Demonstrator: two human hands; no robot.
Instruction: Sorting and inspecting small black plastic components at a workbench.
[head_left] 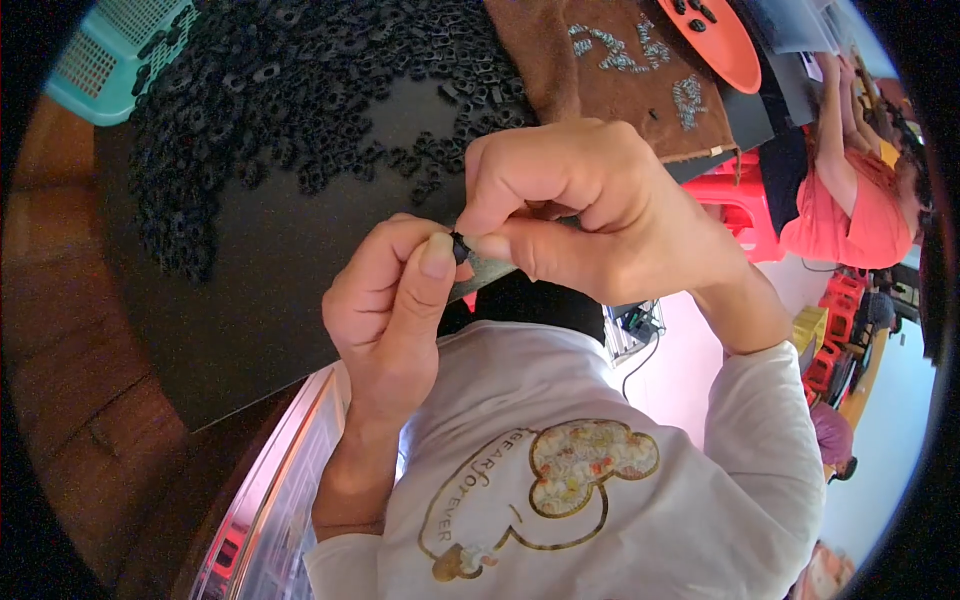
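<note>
A small black plastic piece (461, 249) sits between my two hands, just past the near edge of the dark table. Thumb and forefinger of my left hand (385, 305) pinch it from the left. From the right, the thumb and forefinger of my right hand (600, 215) close on its other side; anything smaller between those fingertips is hidden. Beyond my hands spreads a large heap of small black plastic parts (270, 90), many ring-shaped with a hole. Small metal springs (625, 55) lie in loose clusters on a brown cloth (560, 70) at the far right.
A teal plastic basket (90, 100) with black parts at its edge stands at far left. An orange tray (735, 60) holding a few black pieces is at far right. Red stools (735, 205) and another person in a red shirt (860, 210) are off to the right.
</note>
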